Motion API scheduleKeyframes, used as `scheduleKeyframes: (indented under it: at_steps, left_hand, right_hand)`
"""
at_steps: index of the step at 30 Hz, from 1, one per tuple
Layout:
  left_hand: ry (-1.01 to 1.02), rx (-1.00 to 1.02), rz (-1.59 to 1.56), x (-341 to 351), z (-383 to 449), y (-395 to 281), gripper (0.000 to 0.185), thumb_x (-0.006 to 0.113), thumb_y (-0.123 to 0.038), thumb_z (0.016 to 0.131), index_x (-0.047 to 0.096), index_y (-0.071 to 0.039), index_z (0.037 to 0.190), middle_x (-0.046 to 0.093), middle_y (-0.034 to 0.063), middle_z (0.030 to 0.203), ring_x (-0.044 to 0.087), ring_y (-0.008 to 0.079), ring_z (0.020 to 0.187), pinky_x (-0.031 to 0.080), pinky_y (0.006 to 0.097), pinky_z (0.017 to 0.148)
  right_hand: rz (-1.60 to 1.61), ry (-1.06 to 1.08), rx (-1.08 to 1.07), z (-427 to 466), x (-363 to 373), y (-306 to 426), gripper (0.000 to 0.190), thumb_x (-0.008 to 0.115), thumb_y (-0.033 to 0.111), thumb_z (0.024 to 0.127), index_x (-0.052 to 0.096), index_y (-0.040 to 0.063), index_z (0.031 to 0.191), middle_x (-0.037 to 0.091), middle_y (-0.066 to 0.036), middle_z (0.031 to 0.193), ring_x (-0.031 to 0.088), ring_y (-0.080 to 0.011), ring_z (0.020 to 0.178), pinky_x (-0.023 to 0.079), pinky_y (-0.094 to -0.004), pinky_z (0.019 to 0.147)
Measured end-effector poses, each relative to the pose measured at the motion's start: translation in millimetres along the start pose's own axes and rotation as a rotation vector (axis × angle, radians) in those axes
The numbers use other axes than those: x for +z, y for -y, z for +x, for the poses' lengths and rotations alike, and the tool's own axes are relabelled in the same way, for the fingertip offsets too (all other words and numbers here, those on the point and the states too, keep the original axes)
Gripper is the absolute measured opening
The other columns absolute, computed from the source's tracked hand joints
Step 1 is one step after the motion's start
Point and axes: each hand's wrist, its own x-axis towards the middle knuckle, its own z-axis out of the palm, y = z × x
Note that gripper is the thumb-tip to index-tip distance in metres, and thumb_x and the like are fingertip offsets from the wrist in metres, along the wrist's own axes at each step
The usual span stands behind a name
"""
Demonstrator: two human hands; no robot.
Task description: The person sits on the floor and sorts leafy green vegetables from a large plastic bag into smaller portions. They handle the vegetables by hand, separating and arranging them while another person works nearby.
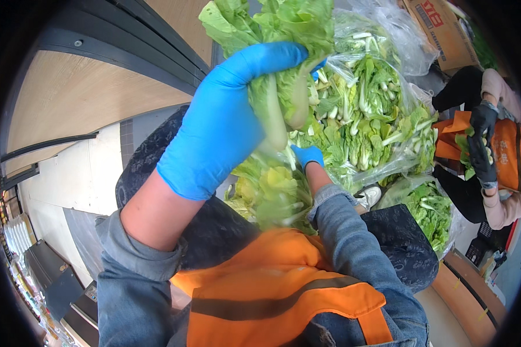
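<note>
My left hand [219,117], in a blue disposable glove, is raised close to the camera and grips a bunch of leafy greens [275,115]. Its pale stems point down and its broad leaves spread above my fingers. Lower and farther off, my right hand [309,156], also gloved in blue, is at the near edge of a heap of leafy greens [367,130] in clear plastic. Whether its fingertips hold a stem cannot be made out. Yellowish loose leaves [278,186] lie in front of my lap, partly blurred.
At the right, another person's black-gloved hands [482,143] hold some greens. Another plastic bag of greens [430,212] stands beside my knee. A cardboard box [443,34] is at the far right, and a wood-panelled unit with dark edging [95,95] rises on the left.
</note>
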Motion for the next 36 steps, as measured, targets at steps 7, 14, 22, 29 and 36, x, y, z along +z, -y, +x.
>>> scheduleKeyframes:
  at_steps: [7,14,22,29,36]
  left_hand:
    - [-0.09,0.027,0.086,-14.7,11.1,-0.7,0.024,0.059,-0.014,0.088,0.067,-0.004,0.108,0.064,0.006,0.11,0.059,0.0181,0.102,0.045,0.0293,0.093]
    - [0.024,-0.132,-0.096,-9.3,11.5,17.2,0.047,0.052,-0.009,0.089,0.046,0.007,0.132,0.055,0.0172,0.13,0.053,0.0248,0.119,0.04,0.0357,0.104]
    - [0.106,-0.404,0.022,-6.0,1.0,45.3,0.047,0.054,-0.012,0.084,0.05,0.006,0.127,0.058,0.0168,0.124,0.059,0.0264,0.104,0.046,0.0361,0.095]
    - [0.32,-0.359,-0.182,-5.3,-16.0,46.8,0.043,0.055,-0.012,0.082,0.054,0.005,0.121,0.058,0.0185,0.12,0.057,0.0295,0.11,0.042,0.0397,0.102]
    - [0.302,-0.22,0.59,1.9,-22.2,35.6,0.042,0.061,-0.015,0.08,0.055,0.003,0.118,0.067,0.014,0.092,0.064,0.0223,0.076,0.052,0.0318,0.067]
  right_hand:
    - [0.463,-0.137,-0.063,-39.9,-47.7,-40.6,0.052,0.075,0.04,0.073,0.064,-0.008,0.091,0.067,-0.018,0.084,0.063,-0.0214,0.074,0.049,-0.0347,0.069]
    - [1.786,0.552,-0.427,-100.4,-144.5,-77.6,0.058,0.056,0.016,0.084,0.04,-0.006,0.135,0.047,-0.029,0.132,0.06,-0.0372,0.098,0.044,-0.0491,0.097]
    - [1.96,0.847,-0.453,-155.4,-178.1,-82.3,0.083,0.059,0.017,0.072,0.025,0.0,0.146,0.028,-0.037,0.143,0.055,-0.0425,0.104,0.044,-0.0485,0.097]
    - [1.832,0.97,-0.501,-189.1,-166.5,-60.1,0.051,0.045,0.009,0.085,0.042,-0.009,0.132,0.05,-0.024,0.13,0.051,-0.0366,0.12,0.041,-0.0494,0.105]
    - [1.789,0.563,-0.448,-177.9,-159.7,-49.1,0.049,0.043,0.016,0.089,0.042,-0.007,0.133,0.048,-0.024,0.133,0.052,-0.0341,0.118,0.045,-0.0508,0.099]
